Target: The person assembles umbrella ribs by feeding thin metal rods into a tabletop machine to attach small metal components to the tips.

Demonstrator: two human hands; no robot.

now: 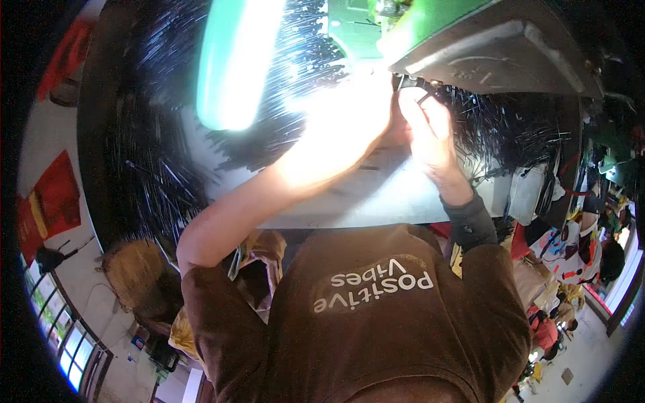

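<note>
My left hand reaches in from the left, beside the tip of a green machine. Glare washes out its fingers, so their pose does not show. My right hand is closed, thumb and fingers pinched together just below a grey metal plate on the machine. Whatever it grips is too small and hidden to name. A small dark metal part sits right at its fingertips. Both hands are close together above a white surface. Many thin black strips lie around them.
A bright lamp with a green housing hangs at the upper left, near my left forearm. More black strips spread out on the right. A brown sack-like bundle stands at the lower left. Other people sit far off at right.
</note>
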